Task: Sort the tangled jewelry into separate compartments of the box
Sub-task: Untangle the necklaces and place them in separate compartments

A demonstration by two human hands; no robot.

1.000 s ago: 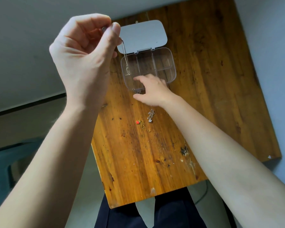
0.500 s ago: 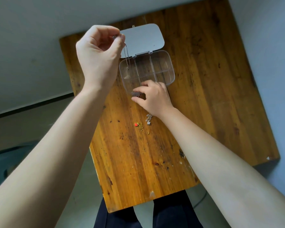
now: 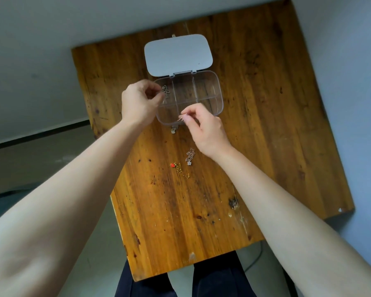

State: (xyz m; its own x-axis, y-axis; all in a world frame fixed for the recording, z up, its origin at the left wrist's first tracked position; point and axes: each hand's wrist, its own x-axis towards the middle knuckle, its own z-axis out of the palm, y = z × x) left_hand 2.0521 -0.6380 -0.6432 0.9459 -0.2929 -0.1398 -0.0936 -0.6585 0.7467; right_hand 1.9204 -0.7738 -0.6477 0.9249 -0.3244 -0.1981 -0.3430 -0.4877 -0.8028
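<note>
A clear compartment box point(image 3: 221, 97) lies open on the wooden table, its grey lid point(image 3: 178, 54) folded back. My left hand point(image 3: 138, 103) pinches a dark chain point(image 3: 165, 92) that dangles into the box's far-left compartment. My right hand point(image 3: 205, 127) pinches a thin rose-gold chain point(image 3: 181, 119) at the box's front wall; its small pendant point(image 3: 173, 130) hangs just outside the box. Two more pieces lie loose on the table: a pale pink chain with a flower charm point(image 3: 190, 156) and a gold chain with a red charm point(image 3: 179, 168).
The wooden table point(image 3: 266, 125) is small, with edges close on the left, right and near side. My dark-trousered legs point(image 3: 219, 277) show below the near edge. A pale wall rises behind the table.
My left hand has come down from high above the table to the box's far-left compartment, bringing the dark chain. My right hand has lifted a rose-gold chain from in front of the box.
</note>
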